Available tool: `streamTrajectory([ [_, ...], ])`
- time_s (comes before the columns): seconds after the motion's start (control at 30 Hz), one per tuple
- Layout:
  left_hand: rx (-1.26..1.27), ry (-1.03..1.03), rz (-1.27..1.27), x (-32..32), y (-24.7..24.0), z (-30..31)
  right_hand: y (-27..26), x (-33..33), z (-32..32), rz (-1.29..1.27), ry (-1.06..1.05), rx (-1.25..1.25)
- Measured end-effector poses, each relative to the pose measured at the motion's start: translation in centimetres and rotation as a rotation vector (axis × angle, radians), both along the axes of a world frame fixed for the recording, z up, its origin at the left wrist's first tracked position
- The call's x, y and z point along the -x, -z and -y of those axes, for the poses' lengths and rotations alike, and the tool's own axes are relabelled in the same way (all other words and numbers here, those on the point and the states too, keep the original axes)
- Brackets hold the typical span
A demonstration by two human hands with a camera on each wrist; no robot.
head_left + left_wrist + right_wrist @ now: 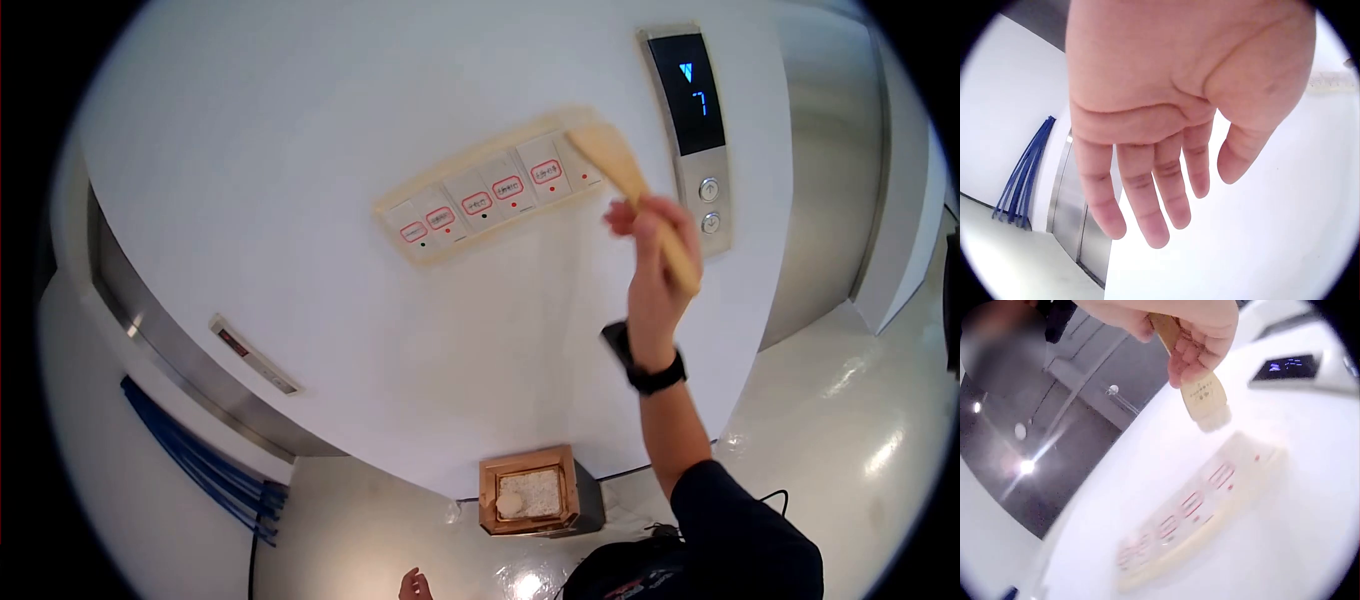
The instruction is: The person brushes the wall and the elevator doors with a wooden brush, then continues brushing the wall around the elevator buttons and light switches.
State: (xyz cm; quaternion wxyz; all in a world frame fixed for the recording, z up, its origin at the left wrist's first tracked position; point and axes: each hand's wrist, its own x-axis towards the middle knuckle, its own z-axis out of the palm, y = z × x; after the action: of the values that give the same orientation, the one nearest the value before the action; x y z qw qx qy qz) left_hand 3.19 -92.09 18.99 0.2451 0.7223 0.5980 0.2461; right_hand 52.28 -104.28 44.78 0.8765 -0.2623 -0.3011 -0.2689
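My right hand (655, 255) grips the wooden handle of a flat brush (612, 160) in the head view, raised in front of the white wall. In the right wrist view, the brush (1205, 400) shows a pale head with light bristles near the end of a switch panel (1179, 515). The brush tip overlaps the right end of that row of wall switches (477, 200), which bear red-outlined labels and have a beige border. My left hand (1179, 87) hangs low with its fingers extended and holds nothing; only its fingers show at the bottom of the head view.
An elevator call panel (695, 130) with a lit 7 and two round buttons is right of the switches. Metal elevator doors (825, 190) stand farther right. Below, a brown-rimmed bin (487, 500) holds white granules. Blue strips (200, 465) hang at the left.
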Motion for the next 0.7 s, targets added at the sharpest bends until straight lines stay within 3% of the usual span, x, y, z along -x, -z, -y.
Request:
streamTrajectory([
  [0.07,0.012,0.009,0.029,0.4,0.5,-1.2,-1.9,-1.6,1.4,0.043,0.325,0.154],
  [0.17,0.015,0.046,0.047,1.4,1.5,-2.8,-4.5,-1.8,2.3,-0.015,0.486,0.348],
  [0.3,0.033,0.053,0.051,2.7,3.1,-4.4,-6.4,1.3,0.5,0.209,0.727,0.611],
  [0.4,0.042,0.074,0.068,4.2,3.8,-5.5,-7.9,2.5,0.8,0.094,0.101,0.592],
  [0.43,0.070,0.052,0.075,4.4,3.3,-5.4,-7.7,2.1,0.0,0.126,0.294,0.447],
  [0.53,0.079,0.031,0.089,6.1,3.5,-5.6,-7.6,3.0,-1.0,0.109,0.712,0.541],
  [0.6,0.097,0.044,0.085,7.4,3.6,-5.8,-7.1,3.2,-3.1,0.233,0.776,0.617],
  [0.67,0.100,0.057,0.097,9.0,4.3,-6.3,-7.4,5.1,-4.4,0.264,0.268,0.698],
  [0.7,0.102,0.050,0.097,9.9,4.6,-6.6,-7.5,5.6,-4.6,0.239,0.279,0.653],
])
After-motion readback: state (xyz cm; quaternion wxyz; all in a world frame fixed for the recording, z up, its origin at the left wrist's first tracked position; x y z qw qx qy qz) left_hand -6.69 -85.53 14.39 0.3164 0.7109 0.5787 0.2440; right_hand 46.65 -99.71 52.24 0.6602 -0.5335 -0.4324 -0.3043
